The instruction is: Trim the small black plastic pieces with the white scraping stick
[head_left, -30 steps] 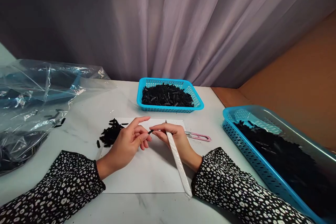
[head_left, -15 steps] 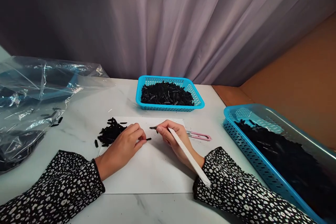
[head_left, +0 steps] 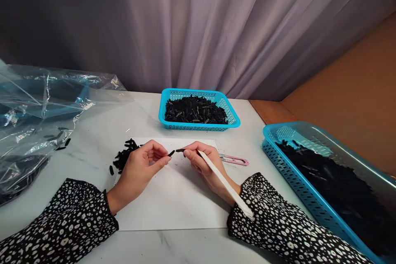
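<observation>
My left hand (head_left: 144, 169) pinches a small black elongated piece (head_left: 171, 153) between thumb and fingertips. My right hand (head_left: 206, 165) grips a slim tool with a long white handle (head_left: 225, 183), which slants back over my wrist; its dark narrow tip (head_left: 180, 150) points left, almost meeting the piece. What kind of tool it is I cannot tell. Both hands are over a white sheet (head_left: 173, 208). Partly hidden behind my left hand is a pile of similar black pieces (head_left: 122, 159).
A blue basket (head_left: 199, 126) full of black pieces stands at the back. Another blue basket (head_left: 287, 179), with clear plastic over it, is at right. A pink-handled cutter (head_left: 236, 160) lies beside my right hand. A clear plastic bag (head_left: 43, 103) covers the left side.
My left hand has turned and lifted its black piece up toward the tool's tip. My right hand has stayed almost still.
</observation>
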Demonstrator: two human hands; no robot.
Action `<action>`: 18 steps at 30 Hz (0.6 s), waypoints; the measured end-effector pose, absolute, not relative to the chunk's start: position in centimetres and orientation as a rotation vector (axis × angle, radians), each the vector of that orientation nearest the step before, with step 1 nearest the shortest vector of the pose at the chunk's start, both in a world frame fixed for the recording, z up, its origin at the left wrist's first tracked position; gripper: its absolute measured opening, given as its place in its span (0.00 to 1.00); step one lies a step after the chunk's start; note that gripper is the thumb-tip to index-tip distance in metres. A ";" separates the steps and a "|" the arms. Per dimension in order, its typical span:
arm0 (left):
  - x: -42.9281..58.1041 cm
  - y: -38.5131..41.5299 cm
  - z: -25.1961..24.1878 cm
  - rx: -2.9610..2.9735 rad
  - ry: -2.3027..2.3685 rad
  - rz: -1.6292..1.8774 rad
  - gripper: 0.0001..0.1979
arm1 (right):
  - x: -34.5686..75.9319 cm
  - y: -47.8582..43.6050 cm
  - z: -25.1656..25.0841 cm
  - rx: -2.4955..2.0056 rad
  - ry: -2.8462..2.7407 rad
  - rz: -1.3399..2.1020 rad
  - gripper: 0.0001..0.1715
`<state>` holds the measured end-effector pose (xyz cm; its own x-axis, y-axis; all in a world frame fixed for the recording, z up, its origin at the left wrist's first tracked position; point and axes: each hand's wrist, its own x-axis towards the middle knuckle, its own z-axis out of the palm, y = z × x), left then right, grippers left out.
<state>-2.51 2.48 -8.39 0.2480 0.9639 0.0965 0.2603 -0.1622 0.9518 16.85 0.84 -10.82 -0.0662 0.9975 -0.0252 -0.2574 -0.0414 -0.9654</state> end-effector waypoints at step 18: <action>-2.4 2.6 -8.5 1.500 1.143 1.091 0.07 | 17.1 1.1 -10.8 -0.742 -0.777 1.640 0.06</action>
